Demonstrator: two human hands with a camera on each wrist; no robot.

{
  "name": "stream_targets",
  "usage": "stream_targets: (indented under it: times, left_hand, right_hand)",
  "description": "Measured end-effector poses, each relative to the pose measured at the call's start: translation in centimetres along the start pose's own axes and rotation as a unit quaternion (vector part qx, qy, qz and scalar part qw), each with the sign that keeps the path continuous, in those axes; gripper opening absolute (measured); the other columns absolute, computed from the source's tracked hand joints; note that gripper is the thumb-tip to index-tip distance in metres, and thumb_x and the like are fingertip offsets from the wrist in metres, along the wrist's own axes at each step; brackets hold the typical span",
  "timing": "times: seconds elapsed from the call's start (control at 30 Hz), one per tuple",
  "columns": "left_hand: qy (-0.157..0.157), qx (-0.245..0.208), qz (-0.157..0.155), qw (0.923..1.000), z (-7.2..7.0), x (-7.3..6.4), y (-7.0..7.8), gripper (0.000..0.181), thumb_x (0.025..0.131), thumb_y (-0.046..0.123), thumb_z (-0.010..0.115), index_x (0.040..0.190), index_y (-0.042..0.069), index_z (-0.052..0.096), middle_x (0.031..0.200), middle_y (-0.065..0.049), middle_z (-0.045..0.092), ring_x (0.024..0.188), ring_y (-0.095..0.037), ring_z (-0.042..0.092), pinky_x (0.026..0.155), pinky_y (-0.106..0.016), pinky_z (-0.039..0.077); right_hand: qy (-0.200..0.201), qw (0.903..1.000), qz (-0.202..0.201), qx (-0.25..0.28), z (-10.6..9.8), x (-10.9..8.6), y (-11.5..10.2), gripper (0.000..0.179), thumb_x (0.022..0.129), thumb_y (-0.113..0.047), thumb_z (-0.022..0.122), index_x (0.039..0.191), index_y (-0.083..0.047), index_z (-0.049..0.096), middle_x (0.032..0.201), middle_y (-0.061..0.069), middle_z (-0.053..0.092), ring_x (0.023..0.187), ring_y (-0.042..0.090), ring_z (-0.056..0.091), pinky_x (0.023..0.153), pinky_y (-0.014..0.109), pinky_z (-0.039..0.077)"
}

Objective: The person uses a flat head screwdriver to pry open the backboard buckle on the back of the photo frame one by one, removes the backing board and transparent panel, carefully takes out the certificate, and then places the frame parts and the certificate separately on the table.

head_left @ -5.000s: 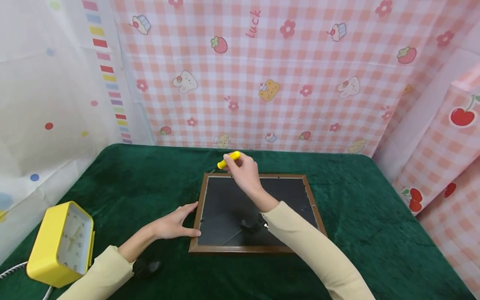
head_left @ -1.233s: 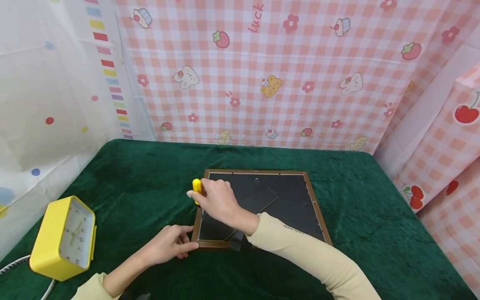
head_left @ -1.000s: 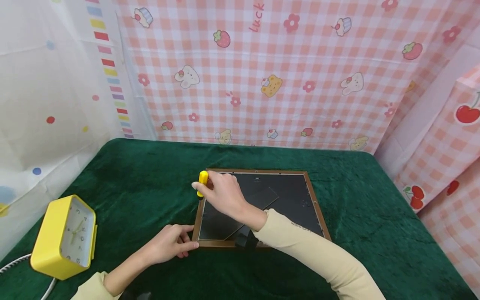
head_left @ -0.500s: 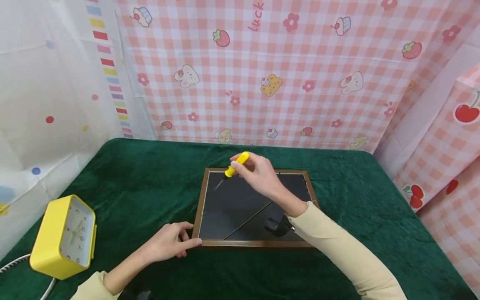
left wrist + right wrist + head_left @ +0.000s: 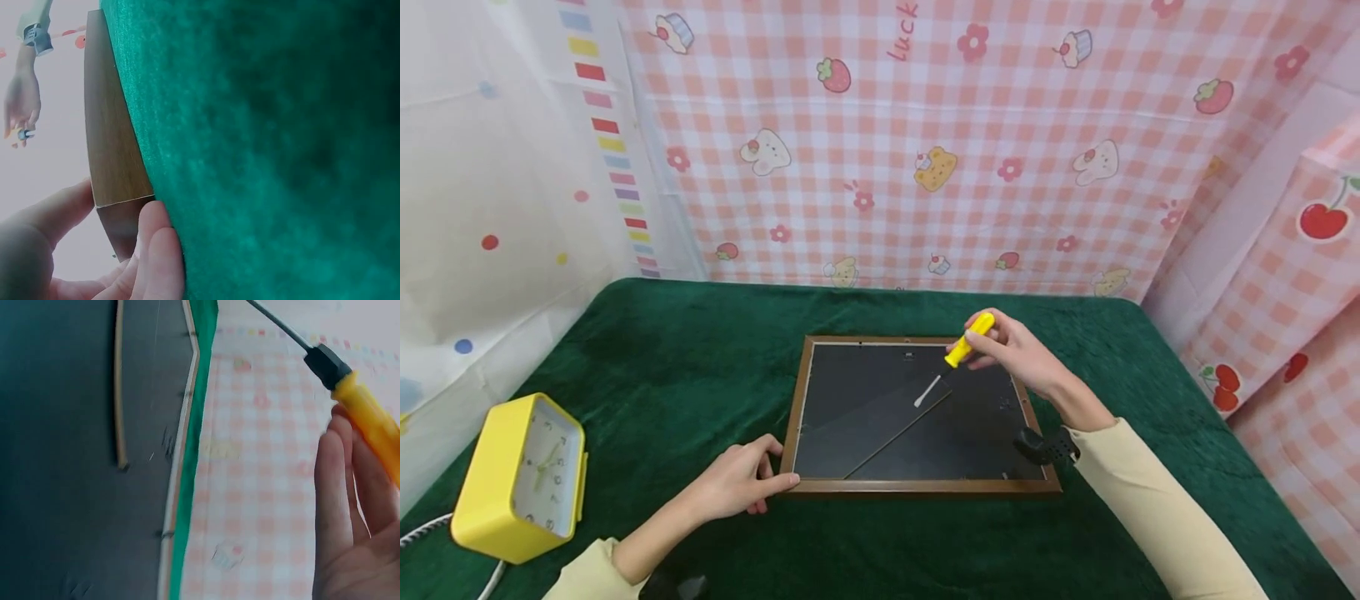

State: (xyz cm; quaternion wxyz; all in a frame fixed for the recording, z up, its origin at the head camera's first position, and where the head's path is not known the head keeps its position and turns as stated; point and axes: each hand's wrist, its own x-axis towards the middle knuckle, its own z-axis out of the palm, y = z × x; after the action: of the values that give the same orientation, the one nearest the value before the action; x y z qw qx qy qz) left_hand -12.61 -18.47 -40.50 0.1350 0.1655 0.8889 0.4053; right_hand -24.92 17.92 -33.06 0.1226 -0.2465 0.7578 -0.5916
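A brown picture frame point(image 5: 925, 486) lies face down, its black backing board point(image 5: 865, 408) showing, with a strut point(image 5: 898, 433) lying slantwise on it. At the near left corner, my left hand point(image 5: 737, 479) grips the frame, thumb on top. The left wrist view shows its fingers point(image 5: 164, 256) against the outer side of the wooden corner point(image 5: 115, 125). My right hand point(image 5: 1018, 354) holds a screwdriver point(image 5: 970, 340) by its yellow handle above the frame's right half, the shaft slanting down leftward. In the right wrist view the screwdriver point(image 5: 369, 409) stands apart from the board's small tabs point(image 5: 165, 535).
A yellow alarm clock point(image 5: 497, 483) with a cord stands at the left on the green cloth point(image 5: 700, 358). Behind rises a pink checked curtain point(image 5: 880, 125), and a pink covered block point(image 5: 1300, 275) stands at the right.
My right hand has carried the screwdriver from the frame's left edge across to its right half. Over the longer span, my left hand has slid nearer, from the left edge to the near left corner.
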Motion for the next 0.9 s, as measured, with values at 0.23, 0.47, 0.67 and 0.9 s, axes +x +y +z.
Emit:
stream_targets:
  times: [0.23,0.47,0.67,0.9]
  left_hand:
    - [0.076,0.146,0.004,0.9864,0.3,0.2,0.5,0.052,0.077,0.042,0.065,0.107,0.003,0.050,0.072,0.005,0.051,0.047,-0.006,0.043,0.043,-0.024,0.036]
    - [0.085,0.182,0.005,0.9795,0.6,0.4,1.0,0.071,0.072,0.046,0.068,0.129,0.012,0.042,0.112,-0.007,0.047,0.069,-0.012,0.050,0.048,-0.025,0.039]
    - [0.071,0.252,0.036,0.9645,1.1,0.3,1.7,0.075,0.067,0.053,0.068,0.130,0.022,0.043,0.126,-0.009,0.039,0.071,-0.017,0.052,0.045,-0.027,0.038]
    - [0.094,0.403,0.151,0.8976,1.7,0.9,2.8,0.064,0.067,0.050,0.070,0.122,0.022,0.054,0.127,-0.010,0.041,0.101,-0.027,0.042,0.064,-0.033,0.043]
  right_hand:
    - [0.014,0.9993,0.026,0.025,-3.1,-2.4,2.1,0.038,0.089,-0.019,0.054,0.115,0.007,0.044,0.114,0.022,0.046,0.095,0.026,0.055,0.082,0.044,0.042]
    - [0.010,0.9982,0.056,0.021,-4.9,-3.7,3.4,0.048,0.091,-0.019,0.051,0.128,0.004,0.033,0.110,0.022,0.050,0.096,0.032,0.053,0.078,0.042,0.045]
    - [-0.014,0.9975,0.064,0.026,-5.2,-4.0,4.6,0.047,0.093,-0.024,0.046,0.129,0.003,0.031,0.108,0.023,0.050,0.102,0.045,0.044,0.075,0.042,0.045]
    - [-0.052,0.9964,0.068,-0.002,-4.5,-3.8,5.3,0.047,0.095,-0.026,0.041,0.131,0.001,0.029,0.106,0.022,0.050,0.097,0.042,0.048,0.075,0.043,0.045]
